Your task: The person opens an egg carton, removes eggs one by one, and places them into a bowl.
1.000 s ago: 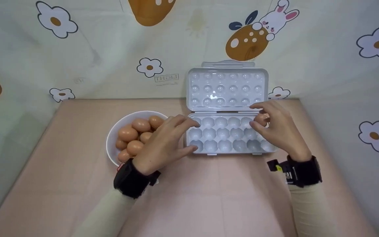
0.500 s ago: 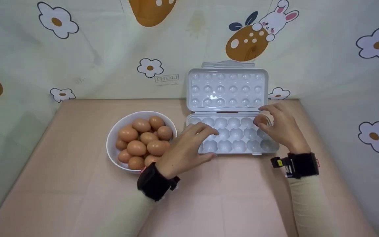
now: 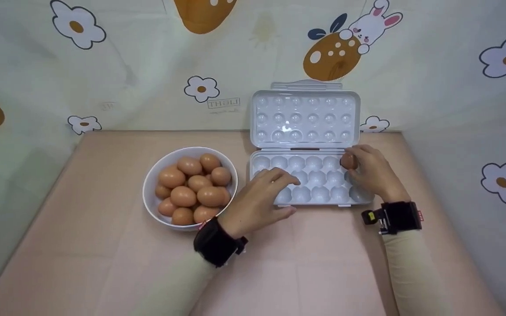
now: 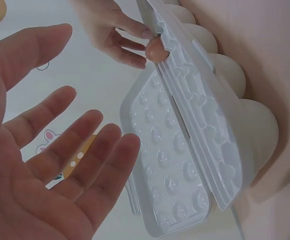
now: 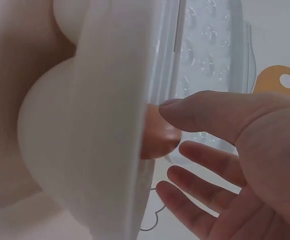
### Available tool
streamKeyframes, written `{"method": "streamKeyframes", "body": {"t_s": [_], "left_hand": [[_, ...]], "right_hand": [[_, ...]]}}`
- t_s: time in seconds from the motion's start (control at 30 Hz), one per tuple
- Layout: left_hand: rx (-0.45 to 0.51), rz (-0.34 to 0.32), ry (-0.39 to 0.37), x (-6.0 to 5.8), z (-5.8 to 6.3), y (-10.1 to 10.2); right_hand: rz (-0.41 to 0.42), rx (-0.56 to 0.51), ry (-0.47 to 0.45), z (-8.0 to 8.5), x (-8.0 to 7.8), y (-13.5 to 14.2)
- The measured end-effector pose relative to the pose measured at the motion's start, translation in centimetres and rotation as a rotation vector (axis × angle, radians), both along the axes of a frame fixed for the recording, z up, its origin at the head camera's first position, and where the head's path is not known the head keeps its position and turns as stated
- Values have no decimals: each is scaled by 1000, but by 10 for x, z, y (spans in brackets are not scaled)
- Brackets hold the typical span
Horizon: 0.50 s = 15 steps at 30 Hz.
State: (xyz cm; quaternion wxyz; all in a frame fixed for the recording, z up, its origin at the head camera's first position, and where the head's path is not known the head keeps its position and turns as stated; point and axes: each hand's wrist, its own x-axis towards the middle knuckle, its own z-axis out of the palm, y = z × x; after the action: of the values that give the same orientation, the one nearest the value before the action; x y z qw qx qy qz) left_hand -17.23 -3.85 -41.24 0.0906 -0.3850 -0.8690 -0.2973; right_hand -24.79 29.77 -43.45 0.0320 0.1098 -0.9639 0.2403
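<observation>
A brown egg (image 3: 348, 161) sits in the back right cup of the white plastic egg tray (image 3: 312, 204). My right hand (image 3: 374, 171) pinches it, the thumb on its side and the fingertips at its edge in the right wrist view. My left hand (image 3: 257, 202) hovers over the front left of the tray and holds nothing. Its fingers are spread and slightly bent in the left wrist view. Hinged at the back, the tray's dimpled lid (image 3: 305, 118) stands raised. Left of the tray, a white bowl (image 3: 147, 193) holds several brown eggs (image 3: 182, 196).
All of this rests on a table with a pinkish cover (image 3: 103, 263). Behind it hangs a pale cloth (image 3: 139, 52) printed with flowers and a rabbit. The raised lid stands near that cloth. My left forearm crosses in front of the bowl's right side.
My left hand has moved right, away from the bowl and over the tray. My right hand's fingers have drawn closer around the egg, which stays in about the same spot.
</observation>
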Motion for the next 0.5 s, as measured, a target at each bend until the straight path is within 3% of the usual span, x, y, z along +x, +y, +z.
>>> {"method": "streamKeyframes", "body": {"t_s": [0.23,0.5], "left_hand": [[-21,9,10,0,-3,3],[-32,14,-40,2,-4,5]], "right_hand": [[47,-26,-18,-6,-1,-1],[7,-65,5,-12,0,-6]]}}
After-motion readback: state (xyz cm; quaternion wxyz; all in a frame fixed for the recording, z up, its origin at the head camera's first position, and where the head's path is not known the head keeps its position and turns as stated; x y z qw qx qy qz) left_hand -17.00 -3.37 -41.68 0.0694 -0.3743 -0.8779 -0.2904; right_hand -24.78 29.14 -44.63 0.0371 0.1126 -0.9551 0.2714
